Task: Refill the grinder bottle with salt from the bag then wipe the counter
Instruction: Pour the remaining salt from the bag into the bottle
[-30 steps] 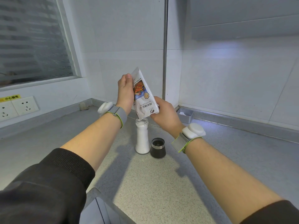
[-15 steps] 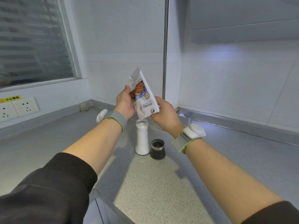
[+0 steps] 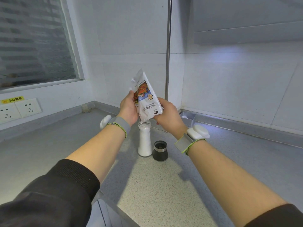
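The clear glass grinder bottle (image 3: 144, 140), nearly full of white salt, stands uncapped on the speckled grey counter (image 3: 155, 185). Just above its mouth hangs the inverted printed plastic salt bag (image 3: 146, 102), gripped by left hand (image 3: 128, 108) and right hand (image 3: 168, 114). Its dark grinder cap (image 3: 160, 150) sits beside the bottle.

white tile walls (image 3: 127, 38) | window (image 3: 32, 43) L | grey counter (image 3: 49, 145) | sockets (image 3: 19, 109)

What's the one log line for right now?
left hand, right hand: both hold salt bag | salt bag: tilted, low corner over grinder bottle mouth | grinder bottle: upright, open, mostly full | grinder top: on counter beside it
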